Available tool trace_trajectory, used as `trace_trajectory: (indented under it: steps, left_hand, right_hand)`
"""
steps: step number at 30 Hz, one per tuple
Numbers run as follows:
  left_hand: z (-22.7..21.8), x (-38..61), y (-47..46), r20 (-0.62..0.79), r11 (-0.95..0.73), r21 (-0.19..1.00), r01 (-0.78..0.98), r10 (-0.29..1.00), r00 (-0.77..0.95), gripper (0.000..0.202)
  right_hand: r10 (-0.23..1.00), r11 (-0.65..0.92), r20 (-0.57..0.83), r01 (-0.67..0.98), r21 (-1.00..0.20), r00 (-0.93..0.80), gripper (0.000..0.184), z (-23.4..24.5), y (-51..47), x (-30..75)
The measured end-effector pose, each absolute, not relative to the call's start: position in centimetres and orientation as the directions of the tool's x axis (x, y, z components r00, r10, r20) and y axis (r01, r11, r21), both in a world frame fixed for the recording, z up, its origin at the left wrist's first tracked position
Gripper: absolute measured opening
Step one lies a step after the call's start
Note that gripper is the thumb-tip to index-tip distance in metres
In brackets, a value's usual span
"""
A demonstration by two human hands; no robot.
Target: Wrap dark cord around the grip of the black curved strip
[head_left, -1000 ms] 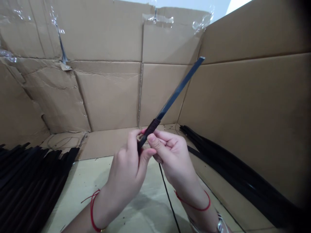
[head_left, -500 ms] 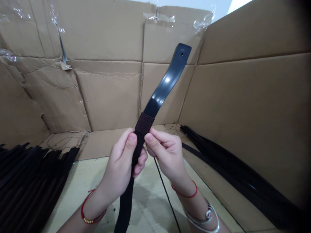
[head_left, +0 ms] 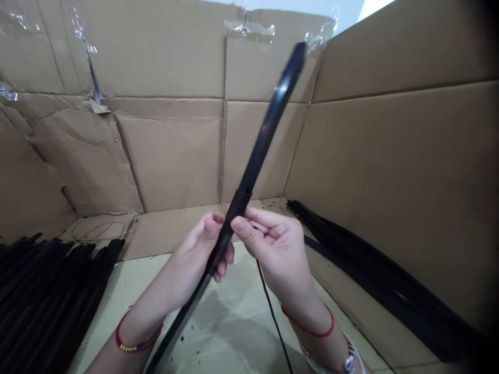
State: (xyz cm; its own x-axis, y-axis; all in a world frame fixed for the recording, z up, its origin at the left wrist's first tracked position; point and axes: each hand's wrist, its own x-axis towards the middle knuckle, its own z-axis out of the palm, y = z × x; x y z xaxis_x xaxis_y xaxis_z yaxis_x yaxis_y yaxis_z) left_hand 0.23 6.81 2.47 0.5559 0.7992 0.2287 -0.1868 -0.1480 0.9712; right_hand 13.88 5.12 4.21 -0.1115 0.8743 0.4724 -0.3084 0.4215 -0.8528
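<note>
A long, glossy black strip [head_left: 268, 123], gently curved, slants up through the middle of the head view, its narrow edge turned toward me. A dark brown cord is wound tightly round it in a band [head_left: 239, 201]. Below this band my left hand [head_left: 198, 257] is closed around the strip, thumb along its near side. My right hand [head_left: 278, 244] pinches at the strip's right edge just under the winding, holding the cord. The loose cord [head_left: 272, 306] hangs from behind the right fingers down to the bottom of the view.
Many dark strips [head_left: 58, 296] lie side by side at the left. Long black pieces [head_left: 374, 270] rest along the right cardboard wall [head_left: 397, 166]. Taped cardboard [head_left: 175, 150] stands at the back. A thin loop of cord [head_left: 97, 228] and small dark bits lie on the pale surface [head_left: 222, 322].
The strip has turned about its length from its broad face to its narrow edge, and its top end is higher. My right hand has shifted slightly right, still pinching by the winding.
</note>
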Motion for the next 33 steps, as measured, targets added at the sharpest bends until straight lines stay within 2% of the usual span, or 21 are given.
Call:
trace_trajectory:
  steps: [2, 5, 10, 13, 16, 19, 21, 22, 23, 25, 27, 28, 30, 33]
  left_hand:
    - [2.5, 0.7, 6.1, 0.338, -0.352, 0.935, -0.042, 0.849, 0.406, 0.043]
    - [2.6, 1.0, 5.8, 0.338, -0.385, 0.922, 0.038, 0.851, 0.403, 0.038]
    - [2.8, 0.6, 6.3, 0.266, -0.27, 0.961, -0.059, 0.845, 0.463, 0.039]
    - [2.9, 0.1, 6.4, 0.26, -0.198, 0.965, -0.173, 0.816, 0.517, 0.036]
    - [2.6, -0.2, 6.4, 0.276, -0.055, 0.937, -0.344, 0.719, 0.638, 0.035]
    - [2.2, -0.4, 6.7, 0.326, 0.15, 0.868, -0.474, 0.548, 0.77, 0.04]
    - [2.0, -0.3, 6.9, 0.313, 0.253, 0.848, -0.466, 0.47, 0.825, 0.043]
    - [2.1, -0.2, 7.0, 0.28, 0.253, 0.866, -0.432, 0.47, 0.837, 0.044]
    - [2.2, -0.2, 7.0, 0.237, 0.208, 0.899, -0.386, 0.511, 0.826, 0.046]
    - [2.4, 0.1, 6.9, 0.212, 0.01, 0.953, -0.302, 0.691, 0.691, 0.043]
    - [2.6, 0.4, 6.8, 0.294, -0.205, 0.951, -0.231, 0.829, 0.477, 0.04]
    - [2.7, 0.6, 6.8, 0.332, -0.264, 0.94, -0.216, 0.856, 0.396, 0.039]
    - [2.8, 0.9, 6.8, 0.34, -0.272, 0.935, -0.227, 0.872, 0.353, 0.04]
    - [3.0, 1.0, 6.9, 0.296, -0.201, 0.942, -0.267, 0.875, 0.383, 0.036]
  right_hand:
    - [0.899, 0.401, 0.432, -0.27, -0.875, -0.065, 0.02, 4.2, 5.1, 13.6]
    - [0.902, 0.392, 0.424, -0.252, -0.884, -0.084, 0.017, 4.2, 5.5, 13.7]
    - [0.902, 0.367, 0.396, -0.179, -0.913, -0.174, 0.025, 4.6, 6.1, 15.6]
    - [0.889, 0.323, 0.372, -0.207, -0.923, -0.268, 0.024, 4.6, 6.4, 16.4]
    - [0.837, 0.34, 0.428, -0.289, -0.895, -0.34, 0.021, 4.2, 6.8, 16.3]
    - [0.787, 0.272, 0.444, -0.404, -0.873, -0.429, 0.022, 3.7, 7.0, 15.8]
    - [0.783, 0.226, 0.426, -0.432, -0.873, -0.453, 0.028, 3.6, 7.0, 15.6]
    - [0.8, 0.233, 0.42, -0.422, -0.876, -0.43, 0.028, 3.6, 6.9, 15.5]
    - [0.824, 0.259, 0.417, -0.4, -0.879, -0.383, 0.027, 3.8, 6.8, 15.4]
    - [0.873, 0.326, 0.422, -0.349, -0.879, -0.246, 0.023, 4.0, 6.6, 15.3]
    - [0.889, 0.368, 0.431, -0.314, -0.875, -0.157, 0.021, 4.2, 6.4, 15.1]
    - [0.893, 0.373, 0.429, -0.307, -0.876, -0.14, 0.023, 4.3, 6.4, 15.1]
    - [0.898, 0.363, 0.416, -0.294, -0.884, -0.142, 0.027, 4.2, 6.5, 15.0]
    - [0.901, 0.355, 0.406, -0.278, -0.893, -0.152, 0.029, 4.1, 6.6, 15.1]
